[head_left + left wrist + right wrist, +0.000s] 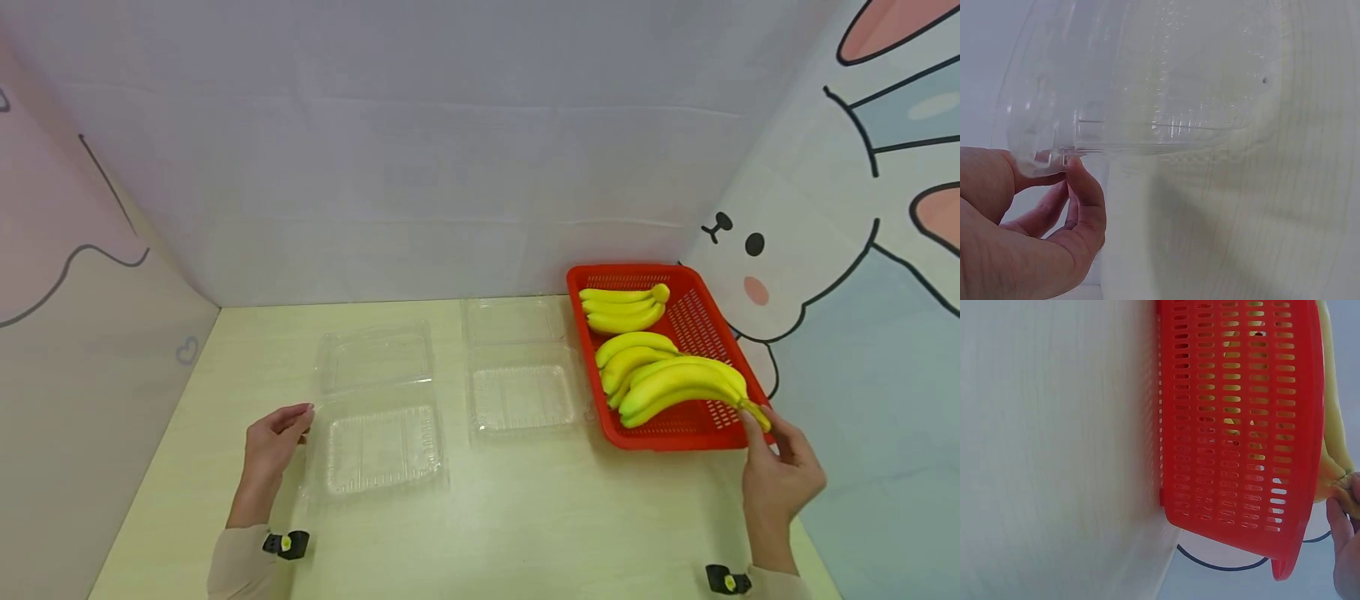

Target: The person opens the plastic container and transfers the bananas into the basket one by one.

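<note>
My left hand [272,446] pinches the left edge of an opened clear plastic clamshell container [382,450] between thumb and fingertips; the left wrist view shows the hand [1054,231] at the container's rim [1041,165]. On the right, my right hand [782,475] grips the stem of a bunch of bananas [686,385]. This bunch lies over the near part of the red basket [675,442], overlapping another bunch [626,354] there. In the right wrist view the fingers [1339,522] hold the stem just beyond the basket's rim.
A second opened clear container [521,396] lies between the first one and the basket. Another banana bunch [622,308] sits at the back of the basket. Behind the pale table [525,525] stands a white wall [412,183], with printed side panels left and right.
</note>
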A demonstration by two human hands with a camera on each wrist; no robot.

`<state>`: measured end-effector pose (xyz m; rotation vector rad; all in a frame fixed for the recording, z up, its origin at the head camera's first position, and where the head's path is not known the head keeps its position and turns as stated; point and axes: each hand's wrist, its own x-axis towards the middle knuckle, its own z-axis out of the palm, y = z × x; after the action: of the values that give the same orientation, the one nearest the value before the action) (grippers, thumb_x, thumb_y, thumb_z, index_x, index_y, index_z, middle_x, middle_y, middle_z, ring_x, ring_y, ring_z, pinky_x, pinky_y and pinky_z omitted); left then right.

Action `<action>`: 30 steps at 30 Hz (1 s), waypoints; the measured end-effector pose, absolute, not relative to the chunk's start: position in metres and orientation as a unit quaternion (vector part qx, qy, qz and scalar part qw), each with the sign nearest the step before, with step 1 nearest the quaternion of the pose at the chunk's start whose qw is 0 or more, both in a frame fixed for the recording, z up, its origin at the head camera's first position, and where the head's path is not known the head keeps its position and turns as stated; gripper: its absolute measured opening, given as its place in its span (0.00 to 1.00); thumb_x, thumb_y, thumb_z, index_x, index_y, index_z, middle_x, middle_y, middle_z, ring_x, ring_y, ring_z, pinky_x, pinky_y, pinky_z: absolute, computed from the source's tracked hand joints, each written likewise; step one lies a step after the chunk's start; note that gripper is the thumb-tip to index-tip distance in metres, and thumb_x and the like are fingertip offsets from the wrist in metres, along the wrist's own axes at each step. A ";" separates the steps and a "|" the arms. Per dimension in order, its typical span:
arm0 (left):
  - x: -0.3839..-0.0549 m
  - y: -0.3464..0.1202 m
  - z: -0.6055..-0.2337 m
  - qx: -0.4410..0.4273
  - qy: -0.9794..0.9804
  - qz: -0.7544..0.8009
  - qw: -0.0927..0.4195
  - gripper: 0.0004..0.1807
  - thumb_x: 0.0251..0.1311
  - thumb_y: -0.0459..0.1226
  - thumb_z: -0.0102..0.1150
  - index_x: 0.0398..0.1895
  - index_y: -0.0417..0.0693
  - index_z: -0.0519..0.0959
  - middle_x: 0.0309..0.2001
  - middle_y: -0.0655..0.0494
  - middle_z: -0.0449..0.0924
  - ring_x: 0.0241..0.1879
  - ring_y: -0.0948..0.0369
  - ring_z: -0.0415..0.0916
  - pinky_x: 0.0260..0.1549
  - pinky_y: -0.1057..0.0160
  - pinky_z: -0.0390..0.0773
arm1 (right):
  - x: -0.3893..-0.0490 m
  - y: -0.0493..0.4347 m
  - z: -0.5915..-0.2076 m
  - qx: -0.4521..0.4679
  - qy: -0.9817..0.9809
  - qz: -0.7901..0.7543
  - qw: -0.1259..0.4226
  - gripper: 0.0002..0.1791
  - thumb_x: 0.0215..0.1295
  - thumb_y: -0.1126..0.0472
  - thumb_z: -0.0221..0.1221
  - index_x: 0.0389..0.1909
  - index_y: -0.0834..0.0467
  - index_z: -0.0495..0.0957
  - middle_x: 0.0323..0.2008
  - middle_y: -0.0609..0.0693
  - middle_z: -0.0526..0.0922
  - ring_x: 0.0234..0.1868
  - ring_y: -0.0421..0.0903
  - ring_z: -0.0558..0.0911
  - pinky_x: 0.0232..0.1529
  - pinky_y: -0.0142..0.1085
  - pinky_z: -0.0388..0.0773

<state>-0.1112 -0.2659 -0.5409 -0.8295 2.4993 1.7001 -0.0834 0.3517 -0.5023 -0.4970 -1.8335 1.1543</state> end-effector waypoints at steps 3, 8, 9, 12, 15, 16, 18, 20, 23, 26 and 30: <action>-0.112 -0.266 -0.541 -0.265 0.797 0.542 0.004 0.19 0.74 0.39 0.59 0.61 0.35 0.78 0.50 0.41 0.83 0.39 0.58 0.77 0.33 0.73 0.78 | -0.084 0.353 -0.505 -0.198 -0.742 0.462 0.443 0.15 0.60 0.68 0.72 0.48 0.65 0.87 0.46 0.54 0.89 0.42 0.36 0.84 0.42 0.19 0.78; -0.112 -0.266 -0.542 -0.266 0.798 0.540 0.005 0.20 0.74 0.39 0.59 0.61 0.35 0.78 0.50 0.41 0.83 0.39 0.58 0.77 0.33 0.74 0.78 | -0.083 0.355 -0.508 -0.189 -0.746 0.457 0.446 0.14 0.60 0.70 0.72 0.47 0.65 0.88 0.45 0.55 0.90 0.41 0.35 0.84 0.40 0.18 0.78; -0.112 -0.266 -0.542 -0.266 0.798 0.541 0.005 0.20 0.74 0.39 0.59 0.61 0.35 0.78 0.50 0.40 0.83 0.39 0.58 0.78 0.33 0.74 0.78 | -0.083 0.356 -0.509 -0.187 -0.749 0.453 0.446 0.14 0.59 0.70 0.72 0.47 0.65 0.88 0.45 0.54 0.90 0.41 0.34 0.84 0.40 0.18 0.78; -0.111 -0.266 -0.542 -0.264 0.796 0.544 0.005 0.20 0.74 0.39 0.59 0.61 0.35 0.78 0.51 0.39 0.82 0.38 0.59 0.78 0.33 0.74 0.78 | -0.083 0.356 -0.510 -0.180 -0.765 0.432 0.442 0.14 0.60 0.70 0.72 0.47 0.65 0.88 0.44 0.54 0.90 0.39 0.32 0.82 0.40 0.16 0.77; -0.111 -0.267 -0.542 -0.265 0.796 0.545 0.006 0.20 0.74 0.40 0.59 0.61 0.35 0.78 0.50 0.38 0.82 0.38 0.59 0.78 0.33 0.74 0.78 | -0.083 0.356 -0.511 -0.171 -0.784 0.406 0.436 0.14 0.60 0.70 0.72 0.48 0.65 0.88 0.44 0.53 0.90 0.39 0.29 0.81 0.40 0.15 0.75; -0.111 -0.267 -0.542 -0.266 0.795 0.544 0.006 0.20 0.74 0.40 0.59 0.61 0.35 0.78 0.50 0.38 0.82 0.38 0.59 0.78 0.33 0.74 0.78 | -0.084 0.357 -0.511 -0.169 -0.788 0.401 0.435 0.14 0.60 0.70 0.72 0.48 0.65 0.88 0.44 0.52 0.90 0.38 0.28 0.80 0.40 0.15 0.75; -0.111 -0.267 -0.543 -0.267 0.795 0.544 0.006 0.20 0.74 0.40 0.59 0.61 0.35 0.78 0.49 0.40 0.83 0.38 0.58 0.78 0.33 0.74 0.78 | -0.084 0.358 -0.512 -0.165 -0.794 0.396 0.430 0.14 0.60 0.70 0.72 0.48 0.66 0.88 0.42 0.42 0.89 0.38 0.27 0.80 0.41 0.14 0.74; -0.111 -0.267 -0.543 -0.267 0.795 0.544 0.006 0.20 0.74 0.40 0.59 0.61 0.35 0.78 0.48 0.41 0.83 0.38 0.58 0.78 0.33 0.73 0.78 | -0.085 0.359 -0.514 -0.161 -0.798 0.393 0.428 0.14 0.60 0.70 0.72 0.47 0.66 0.87 0.40 0.32 0.86 0.38 0.25 0.80 0.40 0.14 0.74; -0.111 -0.268 -0.544 -0.270 0.795 0.543 0.006 0.20 0.74 0.40 0.60 0.61 0.35 0.79 0.48 0.43 0.84 0.38 0.58 0.78 0.33 0.74 0.79 | -0.086 0.361 -0.517 -0.148 -0.804 0.388 0.426 0.14 0.59 0.71 0.72 0.47 0.68 0.87 0.39 0.21 0.80 0.38 0.22 0.79 0.40 0.14 0.74; -0.112 -0.268 -0.544 -0.273 0.795 0.542 0.006 0.20 0.74 0.40 0.60 0.61 0.35 0.79 0.48 0.43 0.84 0.38 0.59 0.78 0.32 0.74 0.79 | -0.087 0.361 -0.518 -0.135 -0.811 0.379 0.425 0.15 0.58 0.73 0.72 0.47 0.69 0.86 0.40 0.30 0.84 0.40 0.21 0.79 0.41 0.14 0.74; -0.112 -0.267 -0.543 -0.271 0.795 0.542 0.006 0.20 0.74 0.40 0.60 0.61 0.35 0.79 0.48 0.43 0.84 0.38 0.59 0.78 0.32 0.74 0.79 | -0.089 0.361 -0.518 -0.128 -0.820 0.366 0.421 0.14 0.58 0.74 0.72 0.46 0.69 0.87 0.42 0.52 0.89 0.42 0.20 0.79 0.43 0.15 0.74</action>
<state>-0.1122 -0.2666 -0.5435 -0.8486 2.4890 1.6956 -0.0889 0.3612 -0.5185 -0.3199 -2.0543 0.9168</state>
